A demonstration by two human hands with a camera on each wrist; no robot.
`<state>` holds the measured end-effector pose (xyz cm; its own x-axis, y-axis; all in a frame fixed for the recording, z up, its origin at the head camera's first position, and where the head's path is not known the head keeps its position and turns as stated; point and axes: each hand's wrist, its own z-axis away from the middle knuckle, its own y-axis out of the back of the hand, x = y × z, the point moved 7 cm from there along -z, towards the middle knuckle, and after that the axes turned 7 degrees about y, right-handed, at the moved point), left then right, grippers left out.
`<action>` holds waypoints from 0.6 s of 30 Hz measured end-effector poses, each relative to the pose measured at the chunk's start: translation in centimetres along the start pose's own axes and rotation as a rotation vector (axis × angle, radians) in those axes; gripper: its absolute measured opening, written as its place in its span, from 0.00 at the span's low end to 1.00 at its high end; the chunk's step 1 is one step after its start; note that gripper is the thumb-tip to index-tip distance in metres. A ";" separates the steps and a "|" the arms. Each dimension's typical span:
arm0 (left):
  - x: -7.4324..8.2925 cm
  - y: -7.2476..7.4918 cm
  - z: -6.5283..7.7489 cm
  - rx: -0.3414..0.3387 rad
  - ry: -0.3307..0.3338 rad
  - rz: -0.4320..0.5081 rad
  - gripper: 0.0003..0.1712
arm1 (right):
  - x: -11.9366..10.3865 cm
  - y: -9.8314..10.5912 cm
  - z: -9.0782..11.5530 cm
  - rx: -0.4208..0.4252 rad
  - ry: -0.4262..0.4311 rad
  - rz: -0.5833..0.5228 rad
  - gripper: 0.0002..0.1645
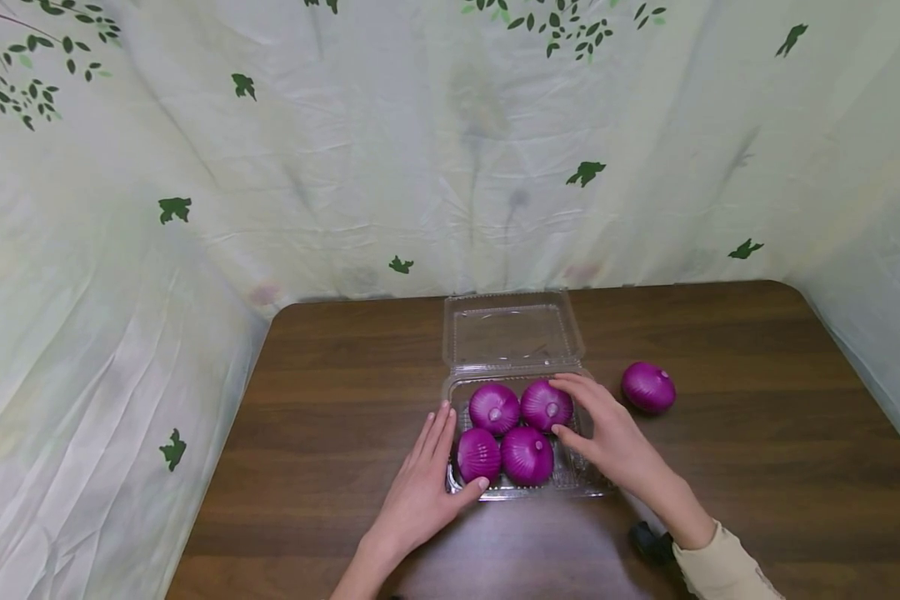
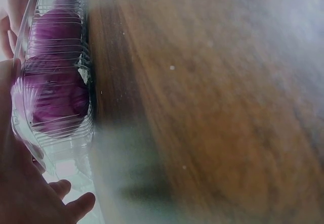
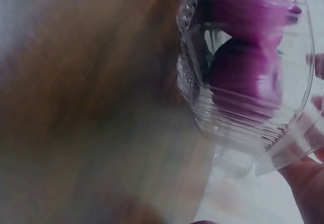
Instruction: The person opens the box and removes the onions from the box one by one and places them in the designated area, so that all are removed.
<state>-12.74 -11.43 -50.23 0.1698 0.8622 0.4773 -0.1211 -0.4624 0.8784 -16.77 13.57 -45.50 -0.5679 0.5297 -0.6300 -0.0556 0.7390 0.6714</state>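
Observation:
A clear plastic clamshell container lies open on the table, its base holding several purple-red onions in two rows. Thumb and fingers of my right hand are set on either side of the back right onion and pinch it inside the base. Along the container's left wall rest the straight fingers of my left hand; its thumb touches the front rim near the front left onion. Both wrist views show onions through the ribbed clear wall, such as a dark purple onion and another onion.
One loose onion sits on the brown wooden table, to the right of the container. The hinged lid is folded back toward a pale curtain with leaf prints, which stands behind the table and along its sides.

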 end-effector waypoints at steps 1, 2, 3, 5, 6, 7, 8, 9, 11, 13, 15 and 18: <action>0.0 0.0 0.0 0.000 -0.001 0.000 0.59 | 0.0 -0.1 -0.2 -0.013 0.009 0.004 0.38; 0.0 0.0 0.0 0.000 -0.002 0.001 0.59 | 0.0 -0.1 -0.3 -0.023 0.022 0.009 0.37; 0.0 0.0 -0.1 0.001 -0.003 0.002 0.59 | 0.1 -0.2 -0.5 -0.034 0.031 0.011 0.37; 0.0 0.0 -0.1 0.002 -0.003 0.003 0.59 | 0.1 -0.2 -0.9 -0.057 0.042 0.016 0.37; 0.0 0.0 -0.1 0.003 -0.003 0.003 0.60 | 0.2 -0.2 -1.1 -0.071 0.043 0.023 0.37; 0.0 0.0 -0.1 0.003 -0.003 0.003 0.60 | 0.2 -0.3 -1.3 -0.085 0.042 0.026 0.37; 0.0 0.1 -0.1 0.004 -0.004 0.003 0.60 | 0.2 -0.3 -1.4 -0.097 0.041 0.029 0.37; 0.0 0.1 -0.1 0.005 -0.005 0.004 0.60 | 0.3 -0.3 -1.6 -0.111 0.033 0.030 0.37; 0.0 0.1 -0.1 0.006 -0.008 0.003 0.60 | 0.4 -0.5 -1.8 -0.137 0.025 0.041 0.38; 0.1 0.1 -0.1 0.008 -0.012 0.003 0.59 | 0.5 -0.7 -2.0 -0.165 0.016 0.055 0.38; 0.2 0.1 0.0 0.006 -0.010 0.004 0.60 | 0.7 -1.0 -2.1 -0.192 0.011 0.077 0.38; 0.3 0.2 0.0 0.006 -0.009 0.010 0.59 | 0.8 -1.4 -2.2 -0.212 0.019 0.107 0.38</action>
<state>-12.75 -11.27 -49.95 0.1772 0.8558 0.4861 -0.1171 -0.4721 0.8737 -18.94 12.02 -46.11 -0.5948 0.5912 -0.5447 -0.1646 0.5737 0.8024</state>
